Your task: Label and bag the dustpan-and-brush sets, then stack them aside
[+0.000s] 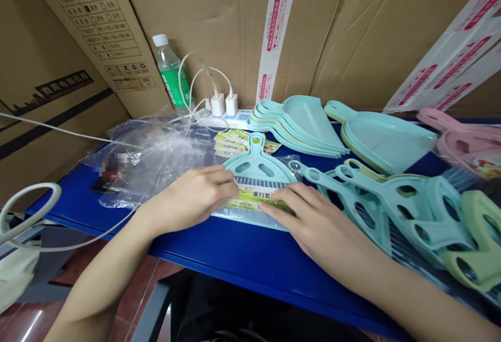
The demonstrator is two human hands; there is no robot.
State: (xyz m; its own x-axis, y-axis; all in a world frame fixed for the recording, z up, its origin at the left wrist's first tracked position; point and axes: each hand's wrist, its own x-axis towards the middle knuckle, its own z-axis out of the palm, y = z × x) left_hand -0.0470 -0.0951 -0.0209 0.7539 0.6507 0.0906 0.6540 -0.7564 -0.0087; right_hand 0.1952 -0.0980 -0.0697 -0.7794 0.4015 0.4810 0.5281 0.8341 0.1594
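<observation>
A light-blue hand brush (256, 154) with grey bristles lies over a matching dustpan in a clear plastic bag, handle pointing away from me. A green and white printed card (250, 196) covers the bristles' lower part. My left hand (199, 193) has its fingers curled together at the bag's left edge, beside the card; the fingertips are partly hidden. On the card's right end rest the outstretched fingers of my right hand (309, 214), slightly apart. Behind the brush lies a fanned stack of similar cards (229, 143).
Clear plastic bags (156, 154) are heaped at left. Stacked blue dustpans (301, 122) stand at the back, more dustpans (387, 136) beside them. Several brushes (407, 201) pile up at right, near a pink set (465, 141). A bottle (172, 75) and power strip (235, 120) line the cardboard wall.
</observation>
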